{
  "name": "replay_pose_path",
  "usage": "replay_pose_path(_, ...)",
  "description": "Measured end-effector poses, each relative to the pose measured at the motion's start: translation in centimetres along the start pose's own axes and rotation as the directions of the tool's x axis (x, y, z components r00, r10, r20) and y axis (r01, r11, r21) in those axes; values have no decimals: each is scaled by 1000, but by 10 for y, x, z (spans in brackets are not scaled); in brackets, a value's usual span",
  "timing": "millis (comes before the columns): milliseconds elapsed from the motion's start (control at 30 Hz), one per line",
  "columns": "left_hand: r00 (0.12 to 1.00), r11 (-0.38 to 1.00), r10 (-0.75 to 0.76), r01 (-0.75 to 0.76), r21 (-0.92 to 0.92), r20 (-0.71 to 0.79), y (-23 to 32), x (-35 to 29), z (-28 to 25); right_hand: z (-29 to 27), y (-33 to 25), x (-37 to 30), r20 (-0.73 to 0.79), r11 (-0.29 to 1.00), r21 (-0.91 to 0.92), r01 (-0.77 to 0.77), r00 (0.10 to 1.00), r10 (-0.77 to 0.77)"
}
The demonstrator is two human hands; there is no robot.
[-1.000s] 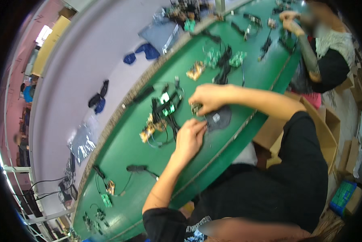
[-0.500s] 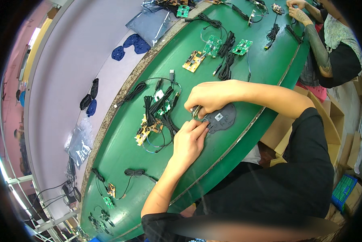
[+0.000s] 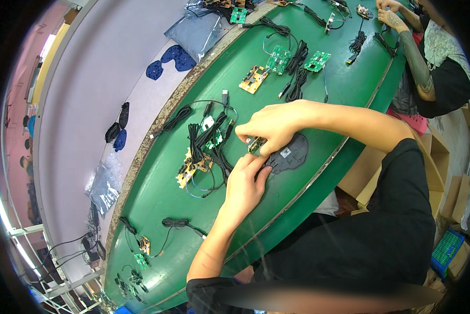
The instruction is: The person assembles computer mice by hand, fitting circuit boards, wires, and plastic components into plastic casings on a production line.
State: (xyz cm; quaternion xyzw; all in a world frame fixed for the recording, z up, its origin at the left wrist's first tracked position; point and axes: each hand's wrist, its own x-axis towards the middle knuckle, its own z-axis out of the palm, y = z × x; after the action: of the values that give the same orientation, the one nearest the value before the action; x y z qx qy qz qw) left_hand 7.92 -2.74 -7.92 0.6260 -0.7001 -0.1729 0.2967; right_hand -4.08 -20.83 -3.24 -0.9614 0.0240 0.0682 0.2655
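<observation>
A dark grey rounded plastic shell [image 3: 295,155] with a small white label lies on the green table. Over its far left edge reaches my right hand [image 3: 278,127], its thumb and fingers closed on a small circuit board [image 3: 255,144]. Close by, my left hand [image 3: 245,180] has its fingertips pressed together at the shell's left edge, meeting the right hand's. Whatever those left fingertips hold is hidden. Left of both hands, a pile of black cables [image 3: 197,144] lies with green and tan circuit boards [image 3: 192,168].
More green boards [image 3: 278,59] and a tan board [image 3: 253,79] with bundled cables lie farther back. Dark blue plastic shells [image 3: 178,57] and clear bags [image 3: 195,34] rest on the pale surface beyond the table's raised edge [image 3: 156,115]. Another person's hands [image 3: 391,14] work at the far right.
My right hand has shifted slightly left and tilted, so more of the small circuit board shows. My left hand stays nearly in place, its thumb bent a little more.
</observation>
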Motion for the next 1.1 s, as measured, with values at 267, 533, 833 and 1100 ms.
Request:
replay_pose_path(267,985,979,-144,155,-131,92,0,7,-8,-6,8,-36,205,905,385,-183,973,110)
replay_pose_path(533,938,926,-248,303,-225,243,-1,26,-20,14,14,-53,-148,899,428,97,988,-36)
replay_pose_path(833,882,886,-304,400,-234,360,-9,37,-29,0,1,-46,-29,953,302,-2,1000,11)
replay_pose_path(1100,902,895,-231,344,-284,366,-15,36,-29,45,12,-63,-439,962,112,250,881,-178)
